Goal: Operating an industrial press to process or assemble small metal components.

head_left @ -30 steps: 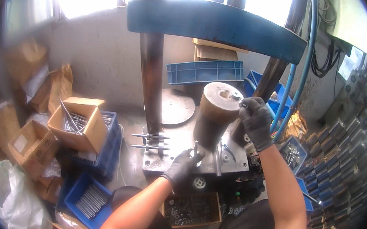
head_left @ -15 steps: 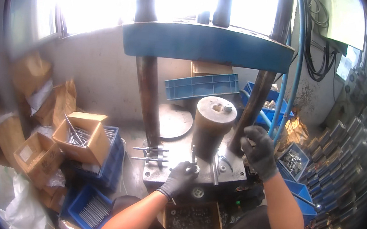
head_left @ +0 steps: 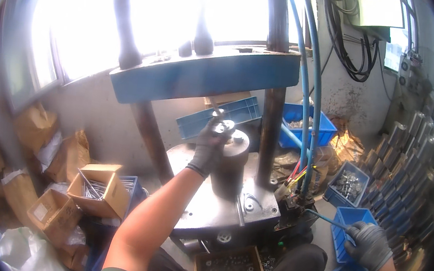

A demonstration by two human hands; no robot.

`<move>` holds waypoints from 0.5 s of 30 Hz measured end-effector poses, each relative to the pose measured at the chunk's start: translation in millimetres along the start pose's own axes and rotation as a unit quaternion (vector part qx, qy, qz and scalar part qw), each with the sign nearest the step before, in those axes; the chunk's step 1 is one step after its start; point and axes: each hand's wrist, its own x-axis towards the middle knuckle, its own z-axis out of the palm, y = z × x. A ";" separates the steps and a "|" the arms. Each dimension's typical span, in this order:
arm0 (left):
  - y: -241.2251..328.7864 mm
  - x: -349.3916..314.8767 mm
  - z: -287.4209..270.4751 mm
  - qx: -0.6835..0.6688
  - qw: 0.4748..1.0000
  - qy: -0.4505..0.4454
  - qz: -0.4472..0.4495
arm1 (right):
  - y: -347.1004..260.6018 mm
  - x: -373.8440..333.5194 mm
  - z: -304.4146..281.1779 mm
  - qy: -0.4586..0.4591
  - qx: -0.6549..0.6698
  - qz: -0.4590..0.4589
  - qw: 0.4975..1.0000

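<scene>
My left hand (head_left: 208, 149), in a dark glove, is closed round a metal shaft with round collars (head_left: 219, 115). It holds the shaft upright over the top of a thick steel cylinder (head_left: 231, 164), which stands on the press plate (head_left: 186, 217). Gloved fingers hide the shaft's lower end, so whether it sits in the cylinder cannot be told. Low on the right, my right hand (head_left: 370, 246) grips the end of a thin blue lever (head_left: 325, 218), which runs out from a dark pump unit beside the press.
A blue crossbeam (head_left: 208, 75) spans the press columns. Rods fill a cardboard box (head_left: 96, 188) at left. Blue bins of metal parts (head_left: 349, 185) line the right side, beside stacked metal bars (head_left: 400, 172). A tray of small rings (head_left: 228, 268) lies between my knees.
My left hand has risen from the plate to the cylinder top with the shaft. My right hand has dropped from beside the right column to the lever. The view has turned right.
</scene>
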 end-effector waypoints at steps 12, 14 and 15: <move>-34.7 42.5 14.9 0.042 0.997 -0.046 -0.042 | 27.6 129.2 -3.6 0.362 0.058 -0.077 0.927; -43.7 46.7 12.0 -0.019 0.998 -0.038 -0.049 | 30.3 145.5 -2.5 0.377 0.052 -0.082 0.921; -46.3 48.6 10.0 0.071 0.995 -0.063 0.023 | 31.0 149.9 -1.5 0.394 0.045 -0.089 0.914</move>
